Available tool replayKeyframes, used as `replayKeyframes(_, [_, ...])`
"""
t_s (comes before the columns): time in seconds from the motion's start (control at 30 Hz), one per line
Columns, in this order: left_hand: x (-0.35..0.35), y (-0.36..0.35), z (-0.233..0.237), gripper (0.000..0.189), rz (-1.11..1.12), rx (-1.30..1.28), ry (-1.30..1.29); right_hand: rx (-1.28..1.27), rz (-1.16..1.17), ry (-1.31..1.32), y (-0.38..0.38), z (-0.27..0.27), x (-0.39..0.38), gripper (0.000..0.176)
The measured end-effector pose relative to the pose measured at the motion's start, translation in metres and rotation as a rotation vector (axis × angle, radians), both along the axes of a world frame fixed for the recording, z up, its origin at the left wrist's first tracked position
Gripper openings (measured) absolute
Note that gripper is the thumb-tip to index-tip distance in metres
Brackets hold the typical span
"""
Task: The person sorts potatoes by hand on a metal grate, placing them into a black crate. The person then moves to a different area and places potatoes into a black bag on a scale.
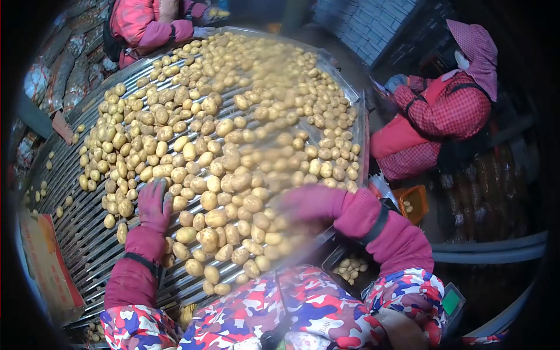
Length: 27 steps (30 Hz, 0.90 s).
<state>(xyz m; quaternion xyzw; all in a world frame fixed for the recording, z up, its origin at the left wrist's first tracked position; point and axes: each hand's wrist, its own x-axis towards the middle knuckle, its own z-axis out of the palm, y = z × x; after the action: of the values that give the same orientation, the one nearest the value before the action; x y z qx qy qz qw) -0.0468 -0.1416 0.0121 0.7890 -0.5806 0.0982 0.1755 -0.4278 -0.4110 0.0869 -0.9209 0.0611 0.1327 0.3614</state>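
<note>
Many potatoes point(216, 218) lie spread over a table of metal bars point(70, 233). My left hand point(154, 205), in a dusty glove, rests against potatoes at the near left of the pile, its fingers stretched forward and holding nothing that I can see. Over the potatoes at the near right is my right hand point(300, 203), smeared by motion, so its fingers and anything in them cannot be made out.
A co-worker point(431, 111) stands right of the table, another point(151, 29) at its far left edge. A cardboard box point(49, 265) is at the near left. Potatoes sit in an orange container point(421, 204) and in a dark bin point(329, 259) at the right.
</note>
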Motion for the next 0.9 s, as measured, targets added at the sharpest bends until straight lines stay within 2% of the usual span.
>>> replayKeyframes(0.07, [-0.002,-0.002,0.004,0.048,0.001,-0.008,0.008,0.049,-0.297,-0.044,-0.031,0.014,0.025,0.036])
replayKeyframes(0.1, [-0.003,-0.003,0.005,0.048,0.004,-0.001,0.012,-0.011,-0.500,-0.111,-0.044,0.016,0.038,0.031])
replayKeyframes(0.17, [-0.004,-0.002,0.006,0.049,0.011,0.011,0.018,-0.256,-0.620,-0.128,-0.096,-0.013,0.062,0.037])
replayKeyframes(0.27, [-0.004,-0.001,0.010,0.049,0.020,0.047,0.014,-0.414,-0.727,-0.221,-0.130,-0.017,0.090,0.033])
replayKeyframes(0.37, [-0.003,-0.001,0.008,0.051,0.024,0.062,0.034,-0.265,-0.792,-0.331,-0.136,-0.019,0.122,0.032])
replayKeyframes(0.5, [-0.001,0.000,0.009,0.053,0.021,0.080,0.068,-0.170,-0.785,-0.467,-0.131,-0.020,0.179,0.036])
replayKeyframes(0.53, [-0.002,-0.001,0.012,0.053,0.027,0.089,0.083,-0.387,-0.738,-0.455,-0.136,-0.028,0.196,0.034])
replayKeyframes(0.63, [-0.005,-0.004,0.019,0.051,0.032,0.083,0.110,-0.476,-0.669,-0.490,-0.140,-0.047,0.234,0.029])
replayKeyframes(0.73, [-0.005,-0.005,0.023,0.048,0.034,0.076,0.133,-0.462,-0.630,-0.309,-0.133,-0.061,0.251,0.041])
replayKeyframes(0.83, [-0.005,-0.005,0.024,0.048,0.039,0.089,0.133,-0.444,-0.331,-0.090,-0.092,-0.035,0.253,0.044])
replayKeyframes(0.87, [-0.005,-0.004,0.023,0.048,0.040,0.092,0.138,-0.554,-0.232,-0.084,-0.086,-0.037,0.254,0.048])
replayKeyframes(0.9, [-0.004,-0.004,0.021,0.048,0.038,0.093,0.139,-0.589,-0.248,-0.080,-0.080,-0.039,0.255,0.049])
